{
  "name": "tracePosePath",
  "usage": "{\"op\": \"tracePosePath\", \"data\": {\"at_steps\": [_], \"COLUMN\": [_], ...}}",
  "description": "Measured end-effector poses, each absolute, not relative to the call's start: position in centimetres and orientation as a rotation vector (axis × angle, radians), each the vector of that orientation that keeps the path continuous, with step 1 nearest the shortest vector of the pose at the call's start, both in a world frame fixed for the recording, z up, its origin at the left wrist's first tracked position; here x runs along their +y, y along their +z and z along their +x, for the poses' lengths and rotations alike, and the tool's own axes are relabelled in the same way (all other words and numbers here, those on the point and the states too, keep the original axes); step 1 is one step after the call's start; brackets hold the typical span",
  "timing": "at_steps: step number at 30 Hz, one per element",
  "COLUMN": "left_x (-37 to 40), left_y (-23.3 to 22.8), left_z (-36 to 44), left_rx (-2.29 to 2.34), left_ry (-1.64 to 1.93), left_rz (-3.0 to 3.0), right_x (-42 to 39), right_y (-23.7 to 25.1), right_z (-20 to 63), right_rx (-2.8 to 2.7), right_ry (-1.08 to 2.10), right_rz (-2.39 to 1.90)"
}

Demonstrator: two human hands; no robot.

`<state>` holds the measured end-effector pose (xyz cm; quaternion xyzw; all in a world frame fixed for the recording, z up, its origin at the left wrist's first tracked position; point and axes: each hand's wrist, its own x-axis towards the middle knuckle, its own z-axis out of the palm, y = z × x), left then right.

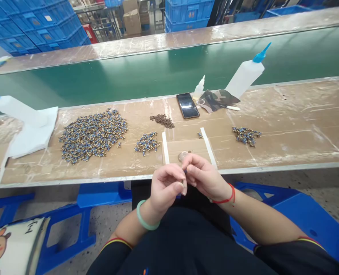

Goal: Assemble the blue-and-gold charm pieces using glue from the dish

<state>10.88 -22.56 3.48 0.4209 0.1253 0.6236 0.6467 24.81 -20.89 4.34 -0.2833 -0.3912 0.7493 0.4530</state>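
Your left hand [166,188] and right hand [204,176] met just off the near edge of the bench [286,126], fingertips curled in and pressed together around a tiny part [184,172] that showed only as a speck of blue between them; you could not tell more of it, because the fingers hid nearly all of it. You wore a pale green bangle [144,220] on the left wrist and a red cord [228,198] on the right. Just beyond your fingers, at the near edge, a small round brownish piece [183,155] lay between two white strips [165,147] that ran away from you. Left of those strips sat a small pile of blue and gold parts [146,143], and further left a much larger heap [93,134] of the same. One stray part [199,134] lay by the right-hand strip, and another small cluster [246,135] sat well to the right. Further back, near the middle, was a mound of dark brown bits [163,120], then a black phone [187,105] lying flat. Beside it stood a small dropper bottle [199,88], a camouflage cloth [217,100] and a large blue-tipped squeeze bottle [246,74]. At the left end a second squeeze bottle [16,109] lay on white cloth [33,133]. Behind the far edge ran a green conveyor belt [158,72].
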Motion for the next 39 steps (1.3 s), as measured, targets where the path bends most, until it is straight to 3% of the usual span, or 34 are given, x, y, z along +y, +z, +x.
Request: {"op": "tracePosePath", "data": {"at_steps": [7,18,30,39], "left_x": [-22.1,-21.9,-21.4,-21.8], "left_y": [3.9,3.3,3.0,1.2], "left_z": [10.8,10.6,9.1,8.7], "left_rx": [0.228,0.323,0.334,0.322], "left_ry": [1.367,1.184,1.258,1.331], "left_rz": [0.881,0.521,0.655,0.612], "right_x": [-21.9,-22.2,-18.8,-17.2], "right_y": [3.9,2.1,3.9,1.8], "right_z": [24.2,26.1,30.1,31.6], "right_rx": [-0.826,-0.976,-1.585,-1.954], "right_ry": [1.862,1.426,0.956,0.775], "right_rz": [-0.732,-1.004,-1.214,-1.235]}}
